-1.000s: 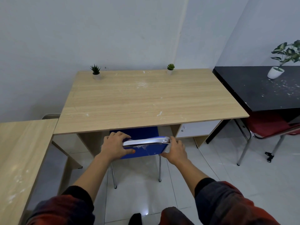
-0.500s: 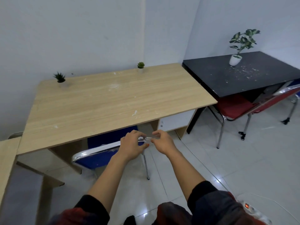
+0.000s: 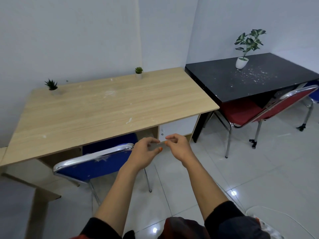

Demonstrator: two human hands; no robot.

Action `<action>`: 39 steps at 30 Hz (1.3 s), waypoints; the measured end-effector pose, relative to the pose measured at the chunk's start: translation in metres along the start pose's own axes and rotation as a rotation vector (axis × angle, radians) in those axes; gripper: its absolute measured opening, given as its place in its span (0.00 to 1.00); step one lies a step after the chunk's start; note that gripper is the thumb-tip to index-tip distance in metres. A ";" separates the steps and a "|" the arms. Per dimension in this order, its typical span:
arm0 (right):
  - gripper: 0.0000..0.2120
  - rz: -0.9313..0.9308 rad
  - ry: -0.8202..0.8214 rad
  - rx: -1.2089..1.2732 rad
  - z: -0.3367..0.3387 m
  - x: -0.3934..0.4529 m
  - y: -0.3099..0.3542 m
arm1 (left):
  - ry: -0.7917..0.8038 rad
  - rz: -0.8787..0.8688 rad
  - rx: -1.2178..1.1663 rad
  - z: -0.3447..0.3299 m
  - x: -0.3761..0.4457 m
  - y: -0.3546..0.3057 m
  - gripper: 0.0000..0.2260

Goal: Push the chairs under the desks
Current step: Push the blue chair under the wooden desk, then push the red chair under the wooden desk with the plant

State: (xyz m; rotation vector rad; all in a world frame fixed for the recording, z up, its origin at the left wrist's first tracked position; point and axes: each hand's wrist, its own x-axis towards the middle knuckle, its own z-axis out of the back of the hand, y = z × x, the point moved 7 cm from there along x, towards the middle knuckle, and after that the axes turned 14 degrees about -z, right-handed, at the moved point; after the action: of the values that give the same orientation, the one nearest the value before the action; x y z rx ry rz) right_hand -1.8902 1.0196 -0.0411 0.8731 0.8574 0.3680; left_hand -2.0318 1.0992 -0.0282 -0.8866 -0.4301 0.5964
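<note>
A blue chair (image 3: 91,165) with a chrome frame stands with its seat tucked under the light wooden desk (image 3: 107,109); its backrest sits just outside the desk's front edge. My left hand (image 3: 145,152) hovers by the backrest's right end, fingers loosely curled, holding nothing. My right hand (image 3: 177,146) is level with it, a little to the right, also empty and off the chair. A red chair (image 3: 259,111) stands at the black desk (image 3: 241,81) on the right, its seat partly under the top and its backrest sticking out.
Two small potted plants (image 3: 51,85) (image 3: 139,72) stand at the wooden desk's back edge, a larger one (image 3: 245,47) on the black desk. Part of another wooden desk (image 3: 2,152) shows at the left edge. A white cable (image 3: 279,214) lies on the tiled floor at lower right.
Both hands have let go of the blue chair's backrest and come together to its right. The view has swung right, bringing the black desk and red chair further in.
</note>
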 end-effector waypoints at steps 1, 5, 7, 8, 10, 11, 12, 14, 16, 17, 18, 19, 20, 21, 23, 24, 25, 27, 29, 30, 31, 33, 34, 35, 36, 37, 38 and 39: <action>0.09 0.011 0.004 -0.002 0.003 0.000 0.000 | -0.012 0.013 -0.013 -0.002 -0.003 -0.003 0.14; 0.06 0.061 0.053 0.001 0.004 -0.001 0.002 | -0.080 0.076 -0.047 -0.001 -0.026 -0.006 0.12; 0.06 0.080 0.108 -0.007 -0.005 -0.004 0.003 | -0.154 0.107 -0.042 0.006 -0.043 -0.005 0.12; 0.06 0.090 0.140 -0.007 -0.011 -0.005 0.002 | -0.196 0.124 -0.037 0.010 -0.052 -0.006 0.11; 0.06 0.112 0.198 -0.015 -0.026 -0.012 0.003 | -0.263 0.162 -0.011 0.015 -0.073 -0.007 0.10; 0.05 0.123 0.237 -0.026 -0.034 -0.018 0.003 | -0.290 0.187 0.006 0.017 -0.084 -0.007 0.11; 0.05 0.132 0.280 -0.047 -0.044 -0.024 0.001 | -0.317 0.216 0.020 0.017 -0.098 -0.008 0.11; 0.04 0.148 0.356 -0.093 -0.063 -0.038 -0.004 | -0.352 0.268 0.031 0.019 -0.122 -0.009 0.12; 0.05 0.164 0.419 -0.109 -0.074 -0.050 -0.006 | -0.381 0.302 0.032 0.021 -0.139 -0.010 0.12; 0.05 0.171 0.444 -0.112 -0.078 -0.057 -0.005 | -0.402 0.311 0.040 0.023 -0.148 -0.013 0.12; 0.05 0.178 0.457 -0.112 -0.079 -0.061 -0.004 | -0.416 0.314 0.042 0.025 -0.153 -0.016 0.13; 0.05 0.187 0.463 -0.119 -0.081 -0.064 -0.003 | -0.429 0.320 0.042 0.027 -0.158 -0.018 0.13; 0.05 0.196 0.471 -0.127 -0.082 -0.069 -0.002 | -0.444 0.328 0.042 0.028 -0.166 -0.021 0.13; 0.05 0.200 0.474 -0.131 -0.083 -0.072 -0.001 | -0.453 0.332 0.040 0.028 -0.170 -0.022 0.12; 0.06 0.212 0.504 -0.132 -0.086 -0.083 -0.002 | -0.480 0.335 0.040 0.028 -0.186 -0.026 0.11; 0.06 0.216 0.514 -0.135 -0.088 -0.089 -0.003 | -0.494 0.337 0.038 0.027 -0.194 -0.028 0.11; 0.05 0.221 0.521 -0.144 -0.089 -0.095 -0.005 | -0.510 0.341 0.037 0.026 -0.202 -0.030 0.11; 0.04 0.231 0.539 -0.170 -0.093 -0.112 -0.014 | -0.550 0.369 0.022 0.022 -0.225 -0.035 0.11; 0.04 0.248 0.564 -0.213 -0.097 -0.132 -0.028 | -0.588 0.402 0.001 0.016 -0.248 -0.040 0.11; 0.04 0.256 0.580 -0.230 -0.098 -0.142 -0.036 | -0.608 0.418 -0.009 0.012 -0.260 -0.043 0.11; 0.04 0.259 0.595 -0.247 -0.098 -0.152 -0.042 | -0.625 0.431 -0.016 0.009 -0.271 -0.046 0.11; 0.03 0.247 0.634 -0.293 -0.097 -0.174 -0.060 | -0.671 0.469 -0.039 -0.003 -0.300 -0.050 0.10; 0.03 0.242 0.651 -0.307 -0.096 -0.178 -0.066 | -0.680 0.477 -0.040 -0.007 -0.307 -0.051 0.10; 0.04 0.242 0.673 -0.341 -0.092 -0.188 -0.075 | -0.691 0.491 -0.045 -0.016 -0.319 -0.053 0.10; 0.04 0.248 0.685 -0.369 -0.089 -0.195 -0.081 | -0.706 0.500 -0.052 -0.022 -0.329 -0.056 0.10; 0.05 0.253 0.693 -0.390 -0.084 -0.200 -0.086 | -0.718 0.507 -0.062 -0.029 -0.337 -0.058 0.10; 0.05 0.258 0.698 -0.404 -0.079 -0.205 -0.090 | -0.730 0.513 -0.072 -0.035 -0.344 -0.060 0.10; 0.06 0.269 0.700 -0.420 -0.074 -0.211 -0.094 | -0.746 0.525 -0.082 -0.042 -0.351 -0.064 0.10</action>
State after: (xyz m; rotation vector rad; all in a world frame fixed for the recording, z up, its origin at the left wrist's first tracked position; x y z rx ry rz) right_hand -2.0842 0.8737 -0.0348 0.4551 1.2431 1.0894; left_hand -2.2548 0.8176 -0.0366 -0.8357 -0.9057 1.4159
